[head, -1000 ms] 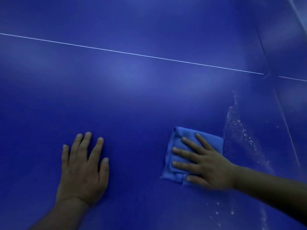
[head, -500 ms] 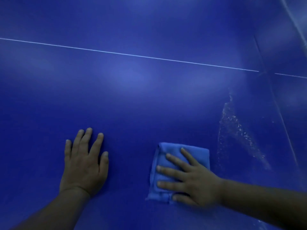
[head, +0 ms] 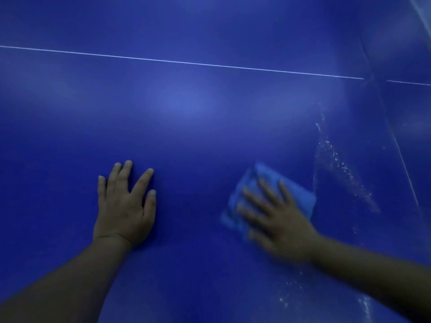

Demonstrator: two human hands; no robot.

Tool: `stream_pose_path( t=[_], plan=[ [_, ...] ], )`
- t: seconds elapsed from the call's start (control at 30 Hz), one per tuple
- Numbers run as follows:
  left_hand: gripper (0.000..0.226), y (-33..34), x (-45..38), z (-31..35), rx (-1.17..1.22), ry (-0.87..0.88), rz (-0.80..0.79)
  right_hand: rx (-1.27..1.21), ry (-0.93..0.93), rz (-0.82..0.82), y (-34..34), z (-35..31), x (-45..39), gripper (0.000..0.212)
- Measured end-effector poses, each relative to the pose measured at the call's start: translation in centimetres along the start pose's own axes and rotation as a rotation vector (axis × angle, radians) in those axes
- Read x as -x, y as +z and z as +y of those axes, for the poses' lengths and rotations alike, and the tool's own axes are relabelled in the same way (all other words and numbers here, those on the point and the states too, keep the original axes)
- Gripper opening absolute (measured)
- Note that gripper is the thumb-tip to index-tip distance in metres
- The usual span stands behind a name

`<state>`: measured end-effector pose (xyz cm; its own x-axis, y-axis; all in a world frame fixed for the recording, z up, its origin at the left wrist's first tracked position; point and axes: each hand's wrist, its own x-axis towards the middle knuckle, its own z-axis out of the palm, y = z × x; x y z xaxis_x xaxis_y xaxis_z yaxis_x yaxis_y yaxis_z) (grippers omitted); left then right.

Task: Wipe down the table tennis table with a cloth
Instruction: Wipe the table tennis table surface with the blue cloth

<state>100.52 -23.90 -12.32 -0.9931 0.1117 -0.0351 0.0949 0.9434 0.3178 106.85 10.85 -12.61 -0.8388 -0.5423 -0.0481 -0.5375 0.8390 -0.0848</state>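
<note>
While the left hand (head: 123,206) is laid flat, fingers spread, on the blue table (head: 186,113) at lower left and holds nothing, the folded blue cloth (head: 300,194) is pressed down at lower right by the blurred right hand (head: 277,220), fingers straight. Water streaks (head: 338,166) are seen just right of the cloth, and a white line (head: 186,62) crosses the upper frame.

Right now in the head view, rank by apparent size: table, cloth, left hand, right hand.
1. Table
2-3. Left hand and right hand: alike; the right is blurred
4. Cloth, partly covered
</note>
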Motion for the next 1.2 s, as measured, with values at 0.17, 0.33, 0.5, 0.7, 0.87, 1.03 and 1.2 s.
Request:
stream_pose_path(
  t=[0.17, 0.33, 0.5, 0.7, 0.87, 1.03, 1.2],
  plan=[
    [0.065, 0.1, -0.1, -0.3, 0.010, 0.010, 0.015, -0.024, -0.325, -0.099, -0.9, -0.7, 3.9, 0.055],
    [0.077, 0.0, -0.2, -0.8, 0.044, 0.027, -0.002, -0.005, 0.199, -0.029, -2.3, 4.3, -3.0, 0.064],
    [0.089, -0.6, 0.2, -1.0, 0.110, 0.048, -0.051, 0.012, 0.231, 0.022, -0.8, -1.2, 3.3, 0.060],
    [0.073, -0.6, 9.8, 0.2, 0.074, 0.307, -0.056, -0.022, -0.112, -0.108, 0.3, -9.5, 16.8, 0.055],
    [0.066, -1.0, 19.3, -1.6, -0.022, 0.484, -0.055, 0.000, 0.288, -0.073, -1.1, -6.1, 10.3, 0.064],
    [0.074, -1.1, 24.7, -3.2, -0.113, 0.458, -0.122, -0.033, 0.455, -0.034, -0.1, -11.7, 11.5, 0.064],
    [0.064, -1.2, 25.6, -3.7, -0.102, 0.397, -0.162, -0.038, 0.126, -0.091, 1.6, -20.9, 23.2, 0.054]
  ],
)
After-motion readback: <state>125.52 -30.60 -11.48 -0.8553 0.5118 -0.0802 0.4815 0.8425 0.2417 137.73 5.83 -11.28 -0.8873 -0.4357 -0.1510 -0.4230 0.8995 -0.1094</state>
